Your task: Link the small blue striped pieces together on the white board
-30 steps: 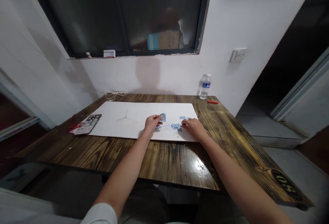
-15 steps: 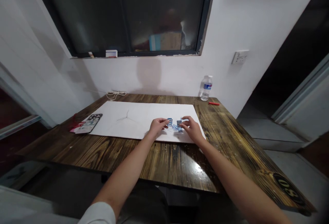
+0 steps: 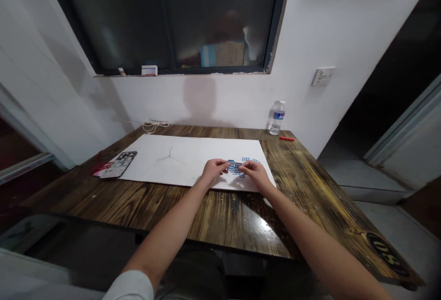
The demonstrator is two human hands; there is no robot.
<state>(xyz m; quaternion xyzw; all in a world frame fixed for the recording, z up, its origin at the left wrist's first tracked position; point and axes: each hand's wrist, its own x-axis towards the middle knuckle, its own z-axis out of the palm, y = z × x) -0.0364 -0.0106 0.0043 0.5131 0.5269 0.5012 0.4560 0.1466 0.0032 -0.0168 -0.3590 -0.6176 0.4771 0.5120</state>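
Observation:
My left hand (image 3: 214,172) pinches a small blue-edged piece with dark bars (image 3: 230,166) between thumb and fingers. Close beside it, my right hand (image 3: 255,173) grips a similar barred piece (image 3: 237,167). The two pieces meet or nearly meet above the white board (image 3: 193,155); whether they are joined I cannot tell. Under them, partly hidden, lies another blue piece (image 3: 242,176). More small blue-and-white pieces (image 3: 246,159) rest on the board just beyond my right hand.
A patterned phone case (image 3: 122,164) sits at the board's left end. A thin line figure (image 3: 169,156) marks the board. At the back of the wooden table (image 3: 144,201) are a coiled white cable (image 3: 155,126), a water bottle (image 3: 276,118) and a red stick-like item (image 3: 287,139).
Both hands have come closer together, bringing the two barred pieces from apart to side by side. My right fingers have drawn in, uncovering the loose pieces behind them.

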